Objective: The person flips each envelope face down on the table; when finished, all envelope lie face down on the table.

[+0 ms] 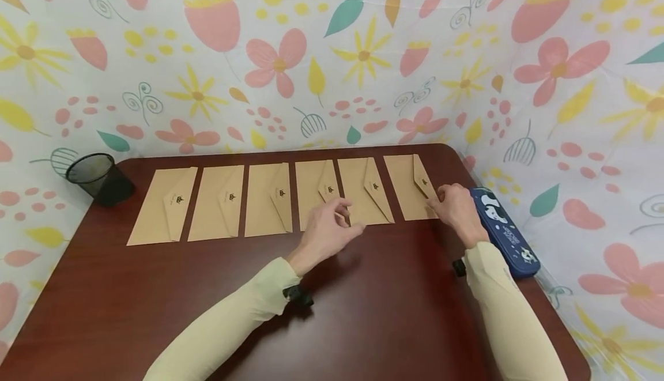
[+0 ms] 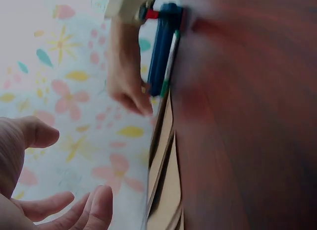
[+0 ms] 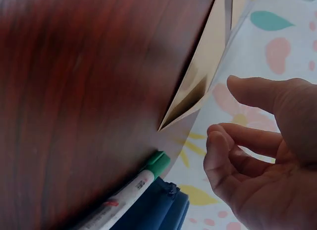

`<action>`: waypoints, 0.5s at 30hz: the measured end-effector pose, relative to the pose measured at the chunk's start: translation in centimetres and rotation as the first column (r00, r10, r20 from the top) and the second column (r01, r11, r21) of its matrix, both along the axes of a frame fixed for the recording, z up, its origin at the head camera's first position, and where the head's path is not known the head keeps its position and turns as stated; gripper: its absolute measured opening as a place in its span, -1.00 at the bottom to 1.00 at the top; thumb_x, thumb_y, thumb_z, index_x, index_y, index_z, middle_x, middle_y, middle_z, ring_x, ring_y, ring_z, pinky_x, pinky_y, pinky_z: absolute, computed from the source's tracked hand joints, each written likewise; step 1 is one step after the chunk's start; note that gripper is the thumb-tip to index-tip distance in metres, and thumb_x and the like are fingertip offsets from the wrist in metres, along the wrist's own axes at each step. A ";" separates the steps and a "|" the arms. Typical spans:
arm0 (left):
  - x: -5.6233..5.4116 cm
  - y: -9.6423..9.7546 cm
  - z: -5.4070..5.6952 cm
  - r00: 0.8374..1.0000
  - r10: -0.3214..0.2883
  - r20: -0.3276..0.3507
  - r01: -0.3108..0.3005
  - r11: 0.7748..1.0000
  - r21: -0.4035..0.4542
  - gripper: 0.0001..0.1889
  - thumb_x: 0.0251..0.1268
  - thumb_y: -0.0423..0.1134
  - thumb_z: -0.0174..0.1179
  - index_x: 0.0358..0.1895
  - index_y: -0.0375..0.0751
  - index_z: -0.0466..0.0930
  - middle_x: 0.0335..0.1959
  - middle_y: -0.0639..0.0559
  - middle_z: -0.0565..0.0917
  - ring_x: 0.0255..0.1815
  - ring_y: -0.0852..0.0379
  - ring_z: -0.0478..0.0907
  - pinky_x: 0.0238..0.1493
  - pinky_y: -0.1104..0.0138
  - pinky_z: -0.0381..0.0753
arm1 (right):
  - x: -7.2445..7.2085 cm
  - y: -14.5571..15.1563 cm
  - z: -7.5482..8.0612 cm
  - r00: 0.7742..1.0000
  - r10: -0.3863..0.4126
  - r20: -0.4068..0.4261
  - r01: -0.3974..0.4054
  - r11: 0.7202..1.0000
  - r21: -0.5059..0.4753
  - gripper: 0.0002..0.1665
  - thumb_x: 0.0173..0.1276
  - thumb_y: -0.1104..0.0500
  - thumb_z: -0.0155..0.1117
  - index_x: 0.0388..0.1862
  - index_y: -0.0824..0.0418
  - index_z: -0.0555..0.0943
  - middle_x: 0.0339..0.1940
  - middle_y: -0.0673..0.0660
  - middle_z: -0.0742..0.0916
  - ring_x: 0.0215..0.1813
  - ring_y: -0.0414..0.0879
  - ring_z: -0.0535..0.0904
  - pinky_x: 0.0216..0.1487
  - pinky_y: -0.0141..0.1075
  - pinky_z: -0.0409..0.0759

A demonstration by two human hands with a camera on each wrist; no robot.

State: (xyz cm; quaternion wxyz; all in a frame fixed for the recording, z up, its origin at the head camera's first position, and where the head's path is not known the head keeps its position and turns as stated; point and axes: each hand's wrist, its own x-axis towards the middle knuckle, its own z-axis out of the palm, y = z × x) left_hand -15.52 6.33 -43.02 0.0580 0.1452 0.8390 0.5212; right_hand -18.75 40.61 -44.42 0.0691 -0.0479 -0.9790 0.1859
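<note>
Several kraft-paper envelopes lie in a row on the table, their pointed flaps to the right. My left hand (image 1: 331, 230) hovers over the near ends of two of them, beside the second envelope from the right (image 1: 358, 188). Its thumb and fingers stand apart, with nothing between them in the left wrist view. My right hand (image 1: 460, 211) is at the near right corner of the rightmost envelope (image 1: 407, 191). In the right wrist view a gap shows between thumb and loosely bent fingers, apart from the envelope (image 3: 200, 61), whose flap lifts slightly.
A blue cartoon pencil case (image 1: 505, 234) lies along the table's right edge, partly behind my right wrist. Beside it is a white marker with a green cap (image 3: 157, 163). A black mesh pen holder (image 1: 101, 179) stands at the far left corner. Flower-printed cloth hangs behind the table.
</note>
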 end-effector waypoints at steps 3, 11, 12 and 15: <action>-0.1 2.0 0.1 0.999 -0.028 0.034 0.027 1.000 0.014 -0.47 0.29 -0.01 0.50 0.29 -0.08 0.69 0.03 -0.09 0.81 -0.07 0.13 0.72 -0.01 0.25 0.71 | -0.6 0.6 0.2 0.999 0.000 0.051 0.000 1.000 -0.010 -0.72 0.45 0.17 0.41 -0.27 0.43 0.74 -0.40 0.29 0.72 -0.34 0.15 0.59 -0.34 -0.13 0.48; -0.7 6.3 -0.4 0.999 -0.024 0.041 0.024 1.000 0.016 -0.55 0.33 -0.05 0.51 0.22 -0.12 0.73 -0.05 0.00 0.82 -0.12 0.18 0.77 -0.09 0.39 0.69 | -1.4 1.2 0.1 0.975 -0.014 0.221 0.023 0.999 -0.038 -0.62 0.50 0.12 0.39 -0.49 0.32 0.63 -0.64 0.01 0.49 -0.50 -0.02 0.47 -0.49 -0.24 0.36; -0.8 6.7 -0.5 0.999 -0.024 0.037 0.023 1.000 0.020 -0.55 0.33 -0.06 0.51 0.21 -0.14 0.74 -0.07 0.00 0.82 -0.14 0.19 0.77 -0.11 0.41 0.68 | -1.5 1.3 0.0 0.972 -0.021 0.234 0.030 0.999 -0.035 -0.60 0.50 0.11 0.38 -0.53 0.29 0.61 -0.65 -0.01 0.47 -0.51 -0.03 0.46 -0.50 -0.25 0.36; -1.1 8.0 -0.7 0.999 -0.022 0.044 0.021 0.999 0.024 -0.58 0.33 -0.06 0.50 0.17 -0.15 0.75 -0.12 0.02 0.81 -0.19 0.23 0.74 -0.14 0.43 0.66 | -1.7 1.4 -0.1 0.963 -0.037 0.267 0.045 0.999 -0.024 -0.53 0.50 0.10 0.38 -0.63 0.21 0.53 -0.67 -0.03 0.43 -0.54 -0.06 0.44 -0.51 -0.25 0.33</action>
